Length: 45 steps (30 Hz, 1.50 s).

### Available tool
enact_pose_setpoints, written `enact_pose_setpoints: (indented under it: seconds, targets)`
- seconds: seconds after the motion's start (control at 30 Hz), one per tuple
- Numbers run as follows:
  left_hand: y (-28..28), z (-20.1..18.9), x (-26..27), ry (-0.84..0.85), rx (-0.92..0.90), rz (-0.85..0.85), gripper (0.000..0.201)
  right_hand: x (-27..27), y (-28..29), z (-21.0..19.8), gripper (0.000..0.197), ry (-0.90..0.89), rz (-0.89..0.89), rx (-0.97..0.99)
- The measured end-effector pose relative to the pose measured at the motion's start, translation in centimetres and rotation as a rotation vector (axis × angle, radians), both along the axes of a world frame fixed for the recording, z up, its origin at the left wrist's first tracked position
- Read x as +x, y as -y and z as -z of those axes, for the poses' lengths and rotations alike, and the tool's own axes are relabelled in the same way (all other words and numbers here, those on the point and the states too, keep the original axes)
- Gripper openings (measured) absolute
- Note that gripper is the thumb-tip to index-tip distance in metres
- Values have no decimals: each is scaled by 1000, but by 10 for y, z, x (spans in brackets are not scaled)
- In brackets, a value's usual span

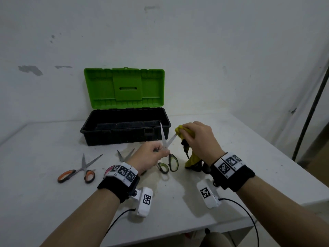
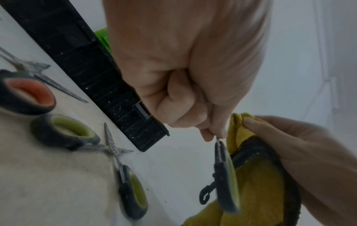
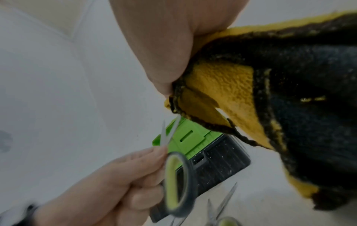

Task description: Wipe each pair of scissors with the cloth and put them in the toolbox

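Just below centre of the head view, the green-handled scissors [image 1: 166, 148] hang blades-up and splayed, the left hand [image 1: 149, 155] pinching them at the pivot. The right hand [image 1: 199, 138] has its fingers bunched round the yellow cloth [image 1: 185, 134], wrapped over one blade tip. Best to draw the cloth along the flat, away from the edge — then do the other blade. Behind stands the open toolbox [image 1: 124, 129], apparently empty; lower left lie orange-handled scissors [image 1: 78, 170] and another green pair [image 2: 123, 168] — neither blocks the path.

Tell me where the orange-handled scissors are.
In the head view, the orange-handled scissors lie open on the table, left of the left hand and in front of the toolbox.
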<state>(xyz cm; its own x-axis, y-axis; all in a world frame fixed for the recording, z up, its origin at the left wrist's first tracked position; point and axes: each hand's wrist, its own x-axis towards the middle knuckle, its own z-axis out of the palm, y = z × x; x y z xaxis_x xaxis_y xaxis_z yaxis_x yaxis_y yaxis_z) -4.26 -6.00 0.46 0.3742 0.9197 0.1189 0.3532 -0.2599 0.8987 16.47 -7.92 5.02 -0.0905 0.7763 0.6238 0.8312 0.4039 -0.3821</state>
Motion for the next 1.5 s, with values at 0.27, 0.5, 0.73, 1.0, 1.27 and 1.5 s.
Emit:
enact_pose_setpoints:
  seconds: [0.27, 0.5, 0.73, 1.0, 1.27, 1.5]
  targets:
    - [-5, 2, 2, -184, 176, 9, 37, -12, -3, 11, 23, 133, -14, -126]
    - [-7, 8, -4, -114, 26, -23, 32, 1, -2, 3, 21, 18, 62, -82]
    - [0, 1, 4, -9, -40, 12, 37, -6, 8, 21, 17, 61, -50, -89]
    - [1, -3, 4, -117, 49, -2, 33, -7, 10, 7, 20, 44, -9, -59]
    - [5, -2, 1, -263, 135, -5, 39, 3, -5, 11, 27, 87, 142, -174]
    - [1, -1, 0, -130, -112, -32, 11, 6, 1, 4, 18, -3, 55, -105]
